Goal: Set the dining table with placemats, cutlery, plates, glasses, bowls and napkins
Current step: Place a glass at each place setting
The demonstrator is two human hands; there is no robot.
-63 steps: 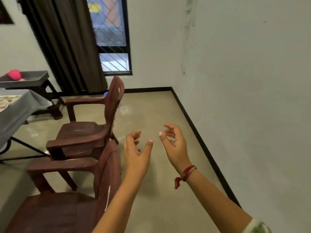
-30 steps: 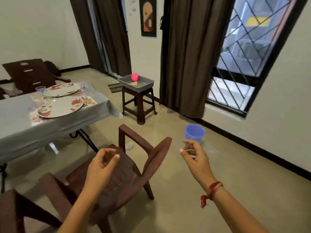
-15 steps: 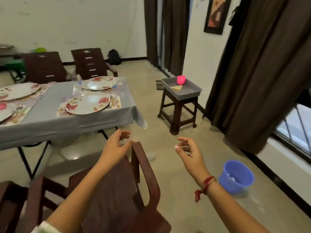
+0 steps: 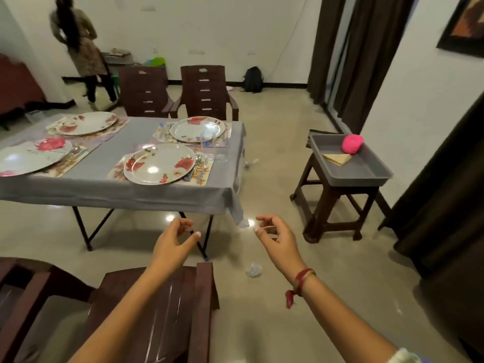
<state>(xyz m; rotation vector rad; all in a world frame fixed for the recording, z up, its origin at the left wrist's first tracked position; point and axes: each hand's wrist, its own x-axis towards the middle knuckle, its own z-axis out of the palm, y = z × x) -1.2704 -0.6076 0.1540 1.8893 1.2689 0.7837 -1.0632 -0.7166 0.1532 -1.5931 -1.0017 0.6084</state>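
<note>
A chair [image 4: 162, 305] back stood nearest the camera, below both forearms. Above it the left hand [image 4: 172, 242] and the right hand [image 4: 276, 239] were raised side by side, apart from one another. Each hand was relaxed, its fingers loosely curled, and neither grasped or touched anything.

Ahead and to the left stood the table [image 4: 78, 189] under a grey cloth. It carried four placemats, each with a flowered plate; the nearest plate [image 4: 159, 163] had a spoon [image 4: 198, 160] just beside its right rim and a glass [image 4: 221, 153] near the table's right edge. No bowl or napkin could be made out on the table.

Ahead and to the right, well apart from the table, a stool [image 4: 337, 205] bore a grey tray [image 4: 358, 180]. In the tray lay a pink bowl [image 4: 352, 144] at the far end and, just in front of it, a folded napkin [image 4: 336, 159]. The napkin lay flat, with its long axis running roughly left to right and its point to the right.

The tray stood to the right of both hands and beyond them, and the right hand was the nearer to it. By judgement, bowls and napkins remained to be laid, so the next reach probably went rightward and forward to the tray.
</note>
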